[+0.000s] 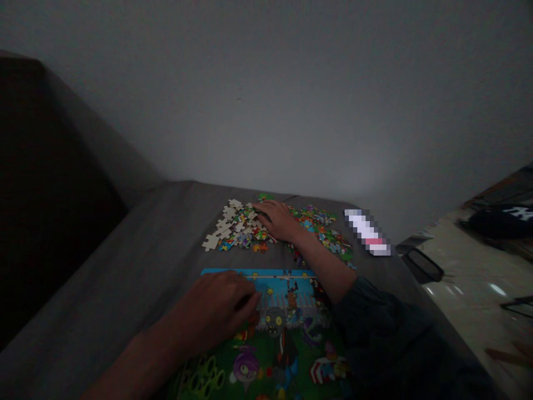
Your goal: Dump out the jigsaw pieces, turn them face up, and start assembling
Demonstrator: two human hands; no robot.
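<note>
My left hand (225, 297) rests over the upper left of a puzzle board (287, 344) with a printed cartoon scene. Its fingers are curled in towards the thumb, and whatever they may hold is hidden. Further off, my right hand (278, 218) reaches over a heap of loose jigsaw pieces (244, 228). Its fingers are stretched out and lie on the pieces, with no piece visibly gripped. Blank pale backs show on many pieces at the heap's left; coloured faces (325, 225) show at its right. Near the board's top, a few dark piece-shaped patches (293, 286) stand out against the blue.
A grey cloth (166, 250) covers the surface under the board and heap. Beyond it rises a plain wall (266, 111). To the right lies a bright, blurred-out phone-like object (367, 233). Lower right, past the edge, are a shiny floor (466, 266) and a dark cap (499, 221).
</note>
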